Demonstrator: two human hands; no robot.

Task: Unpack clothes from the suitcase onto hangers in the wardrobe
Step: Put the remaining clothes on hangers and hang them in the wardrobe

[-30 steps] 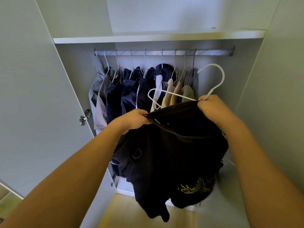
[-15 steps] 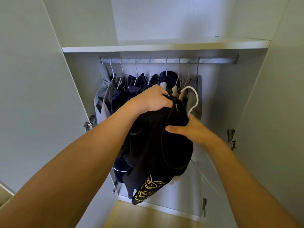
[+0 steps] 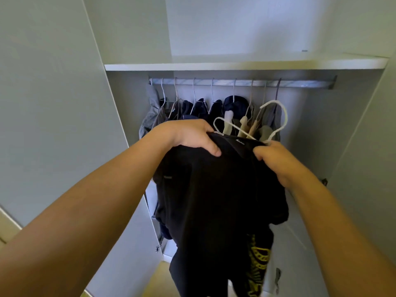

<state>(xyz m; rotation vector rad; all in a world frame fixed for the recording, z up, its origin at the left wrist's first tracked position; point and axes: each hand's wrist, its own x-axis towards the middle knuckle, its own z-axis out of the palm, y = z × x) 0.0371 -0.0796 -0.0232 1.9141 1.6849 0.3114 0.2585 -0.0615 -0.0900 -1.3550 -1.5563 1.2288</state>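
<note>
Our left hand (image 3: 188, 138) grips the collar of the black garment (image 3: 216, 202); our right hand (image 3: 276, 159) pinches the collar and, it seems, the white hanger (image 3: 276, 116). We should seat both shoulders, then hook it on the rail (image 3: 300, 84) at its free right end.

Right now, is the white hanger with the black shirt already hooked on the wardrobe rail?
No, the white hanger hook hangs free below the rail, with both hands gripping the black shirt.
</note>
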